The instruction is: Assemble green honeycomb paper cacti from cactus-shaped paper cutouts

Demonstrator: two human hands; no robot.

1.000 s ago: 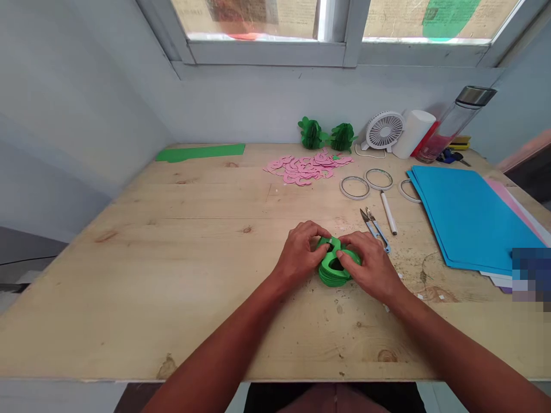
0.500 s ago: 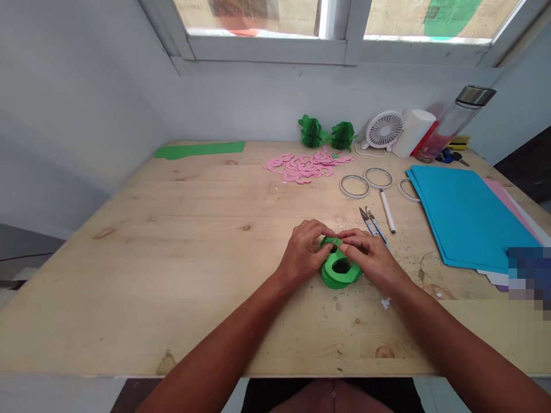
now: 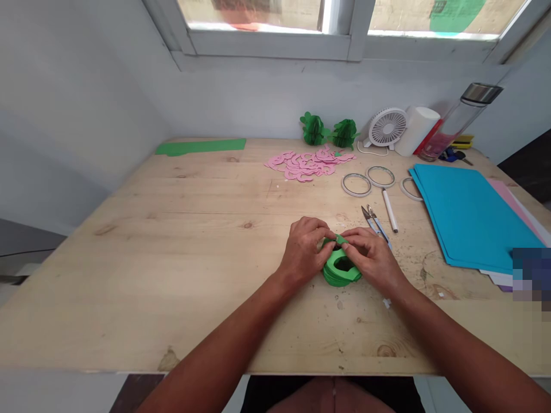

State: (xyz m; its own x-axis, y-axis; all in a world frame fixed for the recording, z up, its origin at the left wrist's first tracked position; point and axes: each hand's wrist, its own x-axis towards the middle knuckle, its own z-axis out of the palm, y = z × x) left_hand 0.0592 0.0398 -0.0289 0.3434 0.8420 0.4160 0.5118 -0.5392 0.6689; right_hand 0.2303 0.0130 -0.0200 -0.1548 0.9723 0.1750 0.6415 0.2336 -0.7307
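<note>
A stack of green paper cutouts (image 3: 338, 279) with holes through it lies on the wooden table in front of me. My left hand (image 3: 306, 244) grips its upper left side, thumb and fingers pinching the paper. From the other side my right hand (image 3: 373, 255) pinches the top right edge, its thumb near the left one. Fingertips of both hands meet around the far end of the stack and partly hide it. Just beyond my right hand lie small thread snips (image 3: 372, 220) with their blades pointing away, their near end close to my fingers.
Pink paper cutouts (image 3: 303, 164) lie loose toward the back, before two green paper ornaments (image 3: 314, 129). Rolls of tape (image 3: 357, 185), a white marker (image 3: 390, 211) and blue sheets (image 3: 477, 215) are on the right. A small fan (image 3: 387, 127) and a bottle (image 3: 458, 123) stand behind; a green strip (image 3: 202, 147) lies back left.
The view has shifted slightly. Both hands keep their hold on the green stack, with the paper at its far end lifted a little between the fingertips.
</note>
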